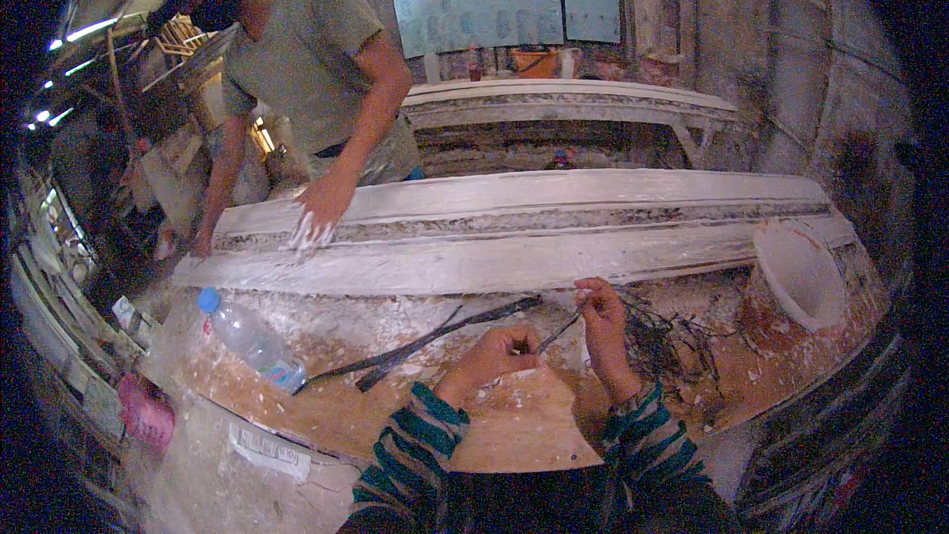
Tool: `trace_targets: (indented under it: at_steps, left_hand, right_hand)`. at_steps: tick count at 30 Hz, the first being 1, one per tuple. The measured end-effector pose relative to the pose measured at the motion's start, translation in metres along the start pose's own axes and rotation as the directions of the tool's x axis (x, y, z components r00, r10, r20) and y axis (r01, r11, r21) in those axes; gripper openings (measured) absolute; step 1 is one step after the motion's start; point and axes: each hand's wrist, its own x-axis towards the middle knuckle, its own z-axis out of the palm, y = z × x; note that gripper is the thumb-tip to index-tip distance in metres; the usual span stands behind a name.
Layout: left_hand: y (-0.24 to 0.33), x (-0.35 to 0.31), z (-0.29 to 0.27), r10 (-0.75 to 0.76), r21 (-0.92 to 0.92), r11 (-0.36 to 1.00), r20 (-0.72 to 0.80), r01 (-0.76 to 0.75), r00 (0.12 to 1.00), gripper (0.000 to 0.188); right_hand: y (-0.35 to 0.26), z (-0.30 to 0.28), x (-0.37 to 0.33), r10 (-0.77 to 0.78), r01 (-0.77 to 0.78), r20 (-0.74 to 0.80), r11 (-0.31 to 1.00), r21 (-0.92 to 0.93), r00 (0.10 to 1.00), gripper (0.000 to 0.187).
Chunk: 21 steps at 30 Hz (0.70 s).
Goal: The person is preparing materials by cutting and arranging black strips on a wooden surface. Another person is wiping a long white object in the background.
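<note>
A thin dark strip (560,332) stretches between my two hands above the wooden tabletop (534,425). My left hand (494,358) is closed on its lower end, thumb and fingers pinched together. Higher and to the right, my right hand (606,329) pinches the other end. Longer black strips (425,338) lie crossed on the table just beyond my left hand. Beside my right hand spreads a tangle of thin dark strands (682,341). What the strip is made of, I cannot tell.
Long white-coated mouldings (474,259) lie across the table; a co-worker's white-smeared hand (318,216) touches one. A clear bottle with a blue cap (247,336) lies at left. At right a white bucket (801,277) leans. Another bench (573,99) stands behind.
</note>
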Motion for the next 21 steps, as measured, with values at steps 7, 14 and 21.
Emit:
trace_targets:
  at_steps: [7,14,21]
  left_hand:
    - [-0.008,0.007,-0.019,0.062,0.039,0.998,-0.469,-0.049,0.881,0.015]
    - [-0.004,0.005,-0.028,-0.117,-0.184,0.982,-0.773,-0.044,0.623,0.016]
    - [-0.01,0.008,-0.029,-0.036,-0.049,0.999,-0.755,-0.001,0.655,0.013]
  right_hand:
    - [-0.017,0.003,-0.008,-0.101,0.109,0.058,0.979,-0.172,0.993,0.004]
    - [-0.026,0.013,-0.025,0.113,-0.205,0.596,0.975,0.09,0.795,0.008]
    - [-0.019,0.012,-0.025,0.018,-0.058,0.713,0.998,0.031,0.701,0.009]
